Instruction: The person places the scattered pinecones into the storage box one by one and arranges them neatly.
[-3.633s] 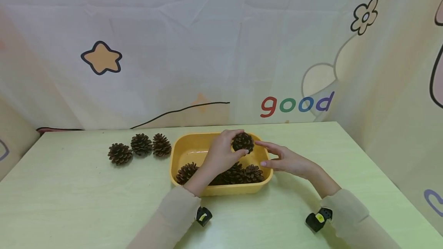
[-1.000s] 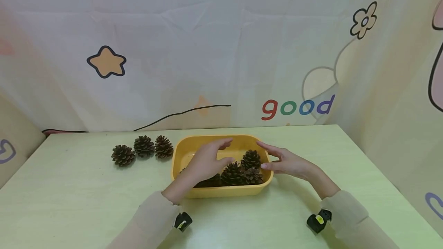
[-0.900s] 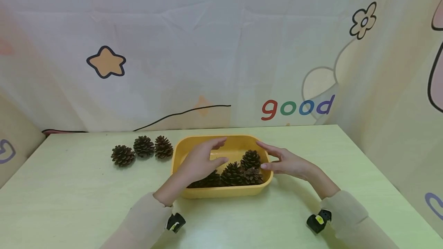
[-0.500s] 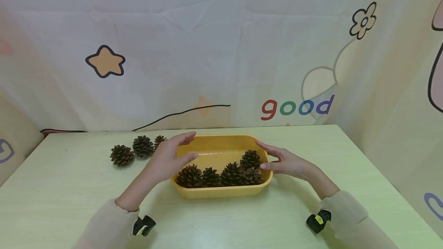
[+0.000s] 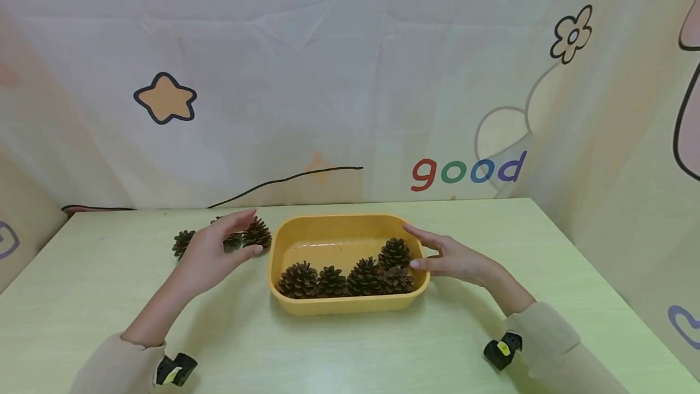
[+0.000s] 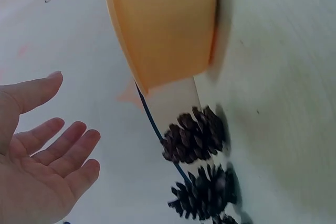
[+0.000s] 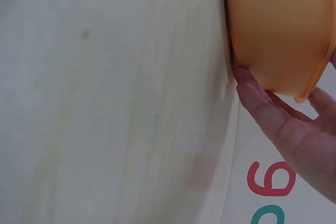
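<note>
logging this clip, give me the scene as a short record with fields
container: yellow bin, on a pale table
in bin: five pine cones, along near side and right end
outside bin: three loose cones on the table, to its left
left hand: beside the loose cones, thumb and fingers apart, holding nothing
right hand: holds the bin's right end
backdrop: cloth with printed star and flower

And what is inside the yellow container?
Four pine cones sit along its near wall, with a fifth farther back at the right end. What lies beneath them is covered.
</note>
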`<state>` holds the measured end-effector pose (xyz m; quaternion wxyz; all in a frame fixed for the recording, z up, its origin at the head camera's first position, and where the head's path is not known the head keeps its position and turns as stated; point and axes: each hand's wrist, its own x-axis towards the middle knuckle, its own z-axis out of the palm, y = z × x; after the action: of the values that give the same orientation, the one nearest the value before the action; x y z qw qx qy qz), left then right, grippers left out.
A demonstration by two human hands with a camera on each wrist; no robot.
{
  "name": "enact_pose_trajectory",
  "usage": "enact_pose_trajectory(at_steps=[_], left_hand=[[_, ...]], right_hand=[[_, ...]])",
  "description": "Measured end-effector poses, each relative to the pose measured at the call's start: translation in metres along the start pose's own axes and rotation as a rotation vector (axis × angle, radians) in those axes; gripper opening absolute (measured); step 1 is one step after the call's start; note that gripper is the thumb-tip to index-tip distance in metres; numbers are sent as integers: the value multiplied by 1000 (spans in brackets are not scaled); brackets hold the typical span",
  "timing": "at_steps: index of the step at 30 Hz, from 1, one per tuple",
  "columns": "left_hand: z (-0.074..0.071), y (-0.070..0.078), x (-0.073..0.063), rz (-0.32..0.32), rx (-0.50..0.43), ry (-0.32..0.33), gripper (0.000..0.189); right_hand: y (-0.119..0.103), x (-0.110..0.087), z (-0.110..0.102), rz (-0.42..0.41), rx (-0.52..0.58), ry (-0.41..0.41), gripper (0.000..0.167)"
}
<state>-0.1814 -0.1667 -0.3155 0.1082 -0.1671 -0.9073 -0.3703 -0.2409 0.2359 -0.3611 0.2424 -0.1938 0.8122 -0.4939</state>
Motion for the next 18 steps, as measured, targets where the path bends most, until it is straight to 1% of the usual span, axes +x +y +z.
enact_pose_trajectory(at_steps=[3,7,10,18], left_hand=[[-6,-7,-3,-8,-1,14,60],[-12,-17,-5,-22,-4,37,62],[-17,-25,-7,-46,-10,41,64],[-31,-46,-10,-71,-27,78,68]], right_hand=[[0,0,1,1,-4,-1,79],[0,0,1,6,-3,2,79],[-1,0,1,5,-3,1,79],[-3,-1,1,3,-23,6,78]])
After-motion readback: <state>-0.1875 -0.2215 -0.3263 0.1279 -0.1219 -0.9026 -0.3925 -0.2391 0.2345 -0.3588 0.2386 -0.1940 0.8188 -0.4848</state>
